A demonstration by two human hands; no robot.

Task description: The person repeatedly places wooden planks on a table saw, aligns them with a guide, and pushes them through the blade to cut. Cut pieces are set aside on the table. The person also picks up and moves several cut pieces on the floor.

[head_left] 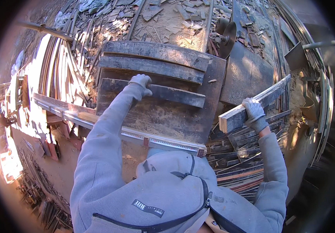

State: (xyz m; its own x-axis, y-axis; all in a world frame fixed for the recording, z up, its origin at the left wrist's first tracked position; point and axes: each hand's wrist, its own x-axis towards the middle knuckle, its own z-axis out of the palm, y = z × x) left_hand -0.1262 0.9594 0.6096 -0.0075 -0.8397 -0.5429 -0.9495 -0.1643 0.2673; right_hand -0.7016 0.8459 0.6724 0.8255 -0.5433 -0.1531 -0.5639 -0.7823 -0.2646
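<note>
My left hand (140,84), in a pale work glove, reaches over a dark wooden plank (177,96) on the worktable. Its fingers curl past the plank's far edge, and the thumb lies on the near side. Just beyond it, more dark planks (152,66) lie side by side across the tabletop (163,120). Off to the right, my gloved right hand (254,112) is wrapped round a short stack of boards (274,93). That stack is held tilted, its pale cut ends toward me and its far end raised. The fingers' undersides are hidden there.
A round saw blade (228,38) stands upright at the table's far right corner, beside a metal plate (249,73). Along the near edge runs a measuring rule (163,143). Wood strips (239,171) are piled at lower right; offcuts (152,13) litter the ground beyond.
</note>
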